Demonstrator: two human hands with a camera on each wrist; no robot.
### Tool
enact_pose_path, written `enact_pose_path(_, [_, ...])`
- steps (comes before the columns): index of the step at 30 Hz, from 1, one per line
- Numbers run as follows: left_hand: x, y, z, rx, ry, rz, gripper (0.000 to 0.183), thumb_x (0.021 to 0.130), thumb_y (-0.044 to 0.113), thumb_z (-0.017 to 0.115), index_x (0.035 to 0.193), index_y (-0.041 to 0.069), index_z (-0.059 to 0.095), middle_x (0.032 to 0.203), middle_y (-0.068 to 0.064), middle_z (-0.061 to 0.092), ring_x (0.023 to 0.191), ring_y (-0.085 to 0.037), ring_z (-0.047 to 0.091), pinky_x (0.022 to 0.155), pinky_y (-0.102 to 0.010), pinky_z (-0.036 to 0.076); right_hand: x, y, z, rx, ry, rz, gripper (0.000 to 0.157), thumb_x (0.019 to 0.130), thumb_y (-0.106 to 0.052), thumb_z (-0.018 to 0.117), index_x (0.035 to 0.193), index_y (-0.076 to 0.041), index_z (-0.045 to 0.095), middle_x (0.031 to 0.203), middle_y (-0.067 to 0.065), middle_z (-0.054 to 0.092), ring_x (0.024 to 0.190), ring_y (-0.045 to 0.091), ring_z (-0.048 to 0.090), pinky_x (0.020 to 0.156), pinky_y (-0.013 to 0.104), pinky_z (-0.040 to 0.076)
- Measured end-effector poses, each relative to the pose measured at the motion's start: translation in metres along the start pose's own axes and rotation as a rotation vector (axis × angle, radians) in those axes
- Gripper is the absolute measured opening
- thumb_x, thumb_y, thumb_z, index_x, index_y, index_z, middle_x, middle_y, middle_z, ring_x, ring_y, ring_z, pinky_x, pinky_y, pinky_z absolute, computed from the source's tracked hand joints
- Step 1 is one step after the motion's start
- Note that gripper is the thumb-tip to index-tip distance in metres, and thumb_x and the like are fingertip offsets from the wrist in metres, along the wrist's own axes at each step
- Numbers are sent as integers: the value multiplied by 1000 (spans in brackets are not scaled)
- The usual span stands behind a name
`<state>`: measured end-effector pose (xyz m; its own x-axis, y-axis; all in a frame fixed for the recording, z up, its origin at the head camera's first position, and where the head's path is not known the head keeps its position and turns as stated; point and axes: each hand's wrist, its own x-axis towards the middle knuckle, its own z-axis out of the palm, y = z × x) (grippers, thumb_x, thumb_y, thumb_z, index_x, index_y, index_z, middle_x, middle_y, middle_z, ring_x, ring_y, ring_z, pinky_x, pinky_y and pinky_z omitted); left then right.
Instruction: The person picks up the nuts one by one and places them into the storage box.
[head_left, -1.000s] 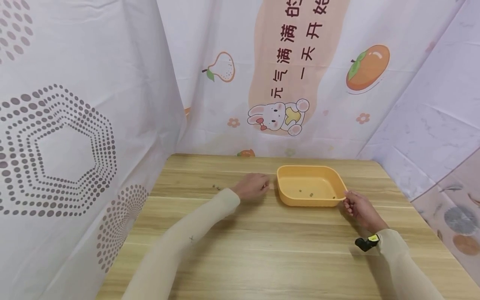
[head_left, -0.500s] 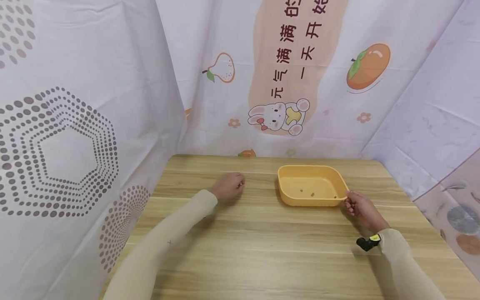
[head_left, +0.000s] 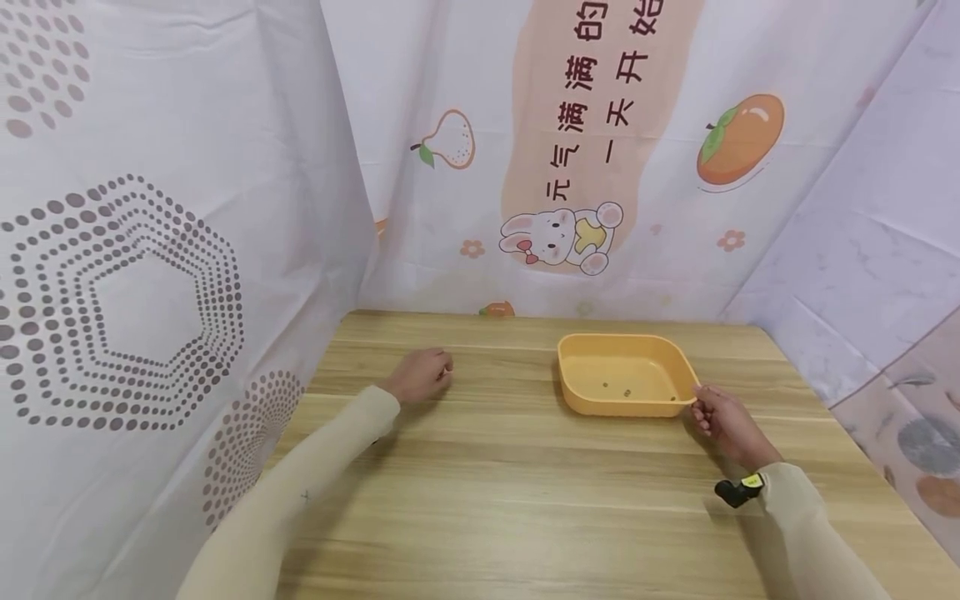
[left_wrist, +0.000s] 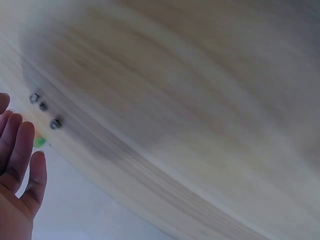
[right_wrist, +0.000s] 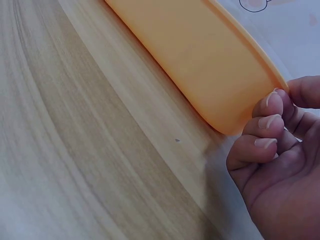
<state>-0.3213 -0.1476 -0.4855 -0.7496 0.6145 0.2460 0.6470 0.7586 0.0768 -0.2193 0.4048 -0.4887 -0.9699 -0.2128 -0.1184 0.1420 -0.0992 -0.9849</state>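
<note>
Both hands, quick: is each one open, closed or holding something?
Left hand: open, loosely relaxed, nothing seen in it.
Right hand: closed, pinching the yellow tray at its rim.

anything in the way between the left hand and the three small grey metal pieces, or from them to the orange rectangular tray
Nothing visible stands between the left hand and the three small grey metal pieces. From there to the orange rectangular tray, only the tray's raised side wall does.

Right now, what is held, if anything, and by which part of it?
The right hand pinches the orange tray by its rim, at the near right corner. The left hand shows nothing held.
</note>
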Motion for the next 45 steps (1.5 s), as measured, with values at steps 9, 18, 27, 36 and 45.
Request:
enact_pose_path(9, [-17, -18, 2, 8, -24, -43, 18, 88, 27, 69, 94, 10, 67, 90, 0, 64, 78, -14, 61, 69, -31, 51, -1, -1, 1, -16, 20, 12, 28, 104, -23, 36, 87, -3, 47, 69, 0, 51, 57, 10, 44, 50, 23, 39])
enact_pose_path(18, [-24, -27, 2, 17, -23, -54, 19, 89, 27, 68, 97, 10, 69, 92, 0, 64, 82, -16, 61, 72, -33, 52, 0, 1, -1, -15, 21, 12, 29, 104, -24, 36, 85, -7, 48, 69, -1, 52, 56, 9, 45, 49, 23, 40])
enact_pose_path(27, [-24, -26, 1, 28, -33, -45, 14, 90, 23, 67, 96, 11, 69, 92, -1, 64, 80, -15, 61, 70, -32, 52, 4, 6, -4, -7, 23, 3, 29, 104, -24, 36, 85, -8, 49, 68, -2, 52, 55, 8, 46, 48, 22, 40])
enact_pose_path(36, [-24, -26, 2, 29, -30, -57, 7, 90, 20, 67, 90, 13, 67, 89, 1, 62, 78, -13, 59, 68, -30, 50, 5, 6, -4, 11, 7, 1, 28, 105, -23, 35, 85, -7, 48, 68, -2, 52, 55, 9, 45, 48, 22, 39])
enact_pose_path(45, [-25, -26, 5, 30, -21, -60, 5, 89, 19, 67, 87, 14, 66, 86, 2, 62, 76, -13, 58, 69, -31, 50, 2, 4, -1, 9, 9, -2, 28, 105, -23, 36, 85, -7, 47, 68, -1, 51, 55, 9, 44, 48, 23, 39])
